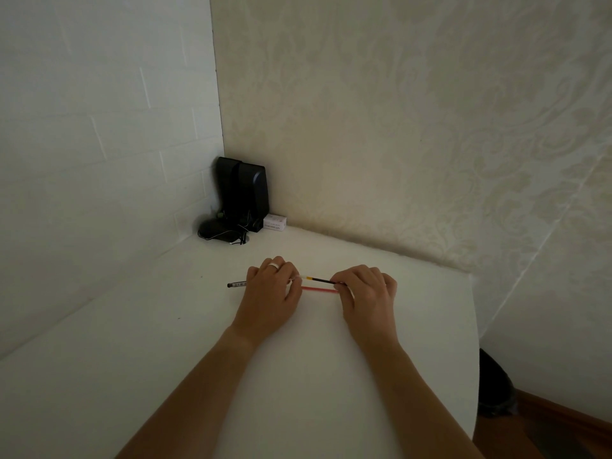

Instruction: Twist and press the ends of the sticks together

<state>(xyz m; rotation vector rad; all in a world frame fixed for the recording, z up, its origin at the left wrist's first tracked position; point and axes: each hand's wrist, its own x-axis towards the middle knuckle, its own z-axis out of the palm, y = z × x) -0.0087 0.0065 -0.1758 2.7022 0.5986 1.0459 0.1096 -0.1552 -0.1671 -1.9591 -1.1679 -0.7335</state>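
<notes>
A thin black refill (320,280) was held over the white table (165,359), pinched by the left hand (270,294) and right hand (367,293). Pushing it into the pen barrel (237,284) probably needed careful aim.

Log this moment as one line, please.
left hand: pinches refill tip | right hand: grips its other end | red refill, pen barrel: on table

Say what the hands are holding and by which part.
Both hands hold a thin pen refill: the left hand pinches its pale end, the right hand its dark end. A red stick lies just below it.
</notes>
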